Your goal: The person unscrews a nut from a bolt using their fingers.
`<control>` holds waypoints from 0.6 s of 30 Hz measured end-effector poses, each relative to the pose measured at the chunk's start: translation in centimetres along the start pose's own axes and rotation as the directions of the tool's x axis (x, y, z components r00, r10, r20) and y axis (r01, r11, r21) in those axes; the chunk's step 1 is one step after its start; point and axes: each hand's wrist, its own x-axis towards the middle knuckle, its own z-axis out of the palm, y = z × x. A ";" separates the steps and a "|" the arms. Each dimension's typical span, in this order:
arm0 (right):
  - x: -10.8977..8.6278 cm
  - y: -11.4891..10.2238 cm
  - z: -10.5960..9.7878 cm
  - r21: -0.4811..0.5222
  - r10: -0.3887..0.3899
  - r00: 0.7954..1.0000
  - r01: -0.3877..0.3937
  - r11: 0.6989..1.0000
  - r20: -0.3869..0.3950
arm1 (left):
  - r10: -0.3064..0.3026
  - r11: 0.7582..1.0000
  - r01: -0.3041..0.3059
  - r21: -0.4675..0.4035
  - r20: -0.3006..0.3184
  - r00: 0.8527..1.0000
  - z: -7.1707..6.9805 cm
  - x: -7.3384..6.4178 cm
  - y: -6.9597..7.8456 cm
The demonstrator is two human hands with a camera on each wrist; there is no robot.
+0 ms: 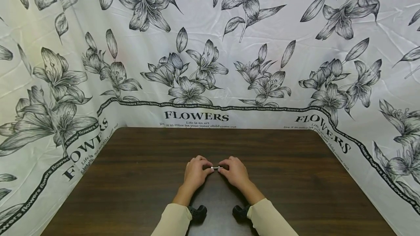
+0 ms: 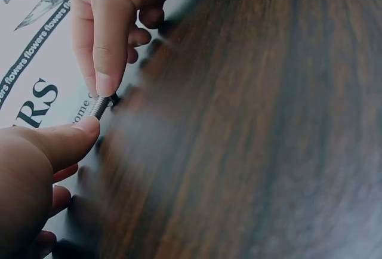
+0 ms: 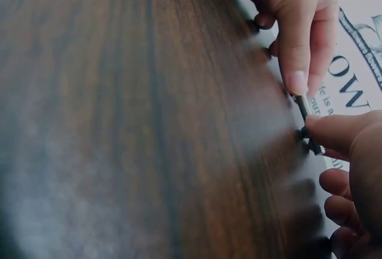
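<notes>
A thin metal bolt (image 1: 215, 167) spans the gap between the two hands, lying nearly level above the table. My left hand (image 1: 195, 172) pinches one end of it between thumb and forefinger, hiding that end. At the other side my right hand (image 1: 234, 170) pinches a small dark nut (image 3: 305, 132) around the shaft, mostly covered by the fingertips. Thread shows on the bolt (image 2: 99, 107) in the left wrist view. In the right wrist view the bolt's tip pokes out past the right thumb.
Beneath the hands is a dark wood-grain table (image 1: 157, 148). A white curtain (image 1: 203, 21) printed with flowers and lettering surrounds its back and sides. Black wrist straps (image 1: 198, 214) sit by the beige sleeves (image 1: 174, 219).
</notes>
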 end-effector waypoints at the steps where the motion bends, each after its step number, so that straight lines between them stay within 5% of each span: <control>1: -0.1 0.0 0.0 0.005 -0.002 1.000 0.002 1.000 0.003 | -0.002 1.000 0.002 -0.004 0.001 1.000 0.0 0.0 0.0; 10: -0.1 0.3 -0.1 0.106 -0.037 0.999 0.037 0.994 -0.004 | -0.005 0.997 0.005 -0.072 -0.002 1.000 -0.2 -0.4 0.1; 18: 0.1 0.2 -0.3 0.332 0.006 0.998 0.017 0.943 -0.067 | -0.002 0.980 -0.008 -0.200 -0.051 0.999 -0.1 -0.3 0.2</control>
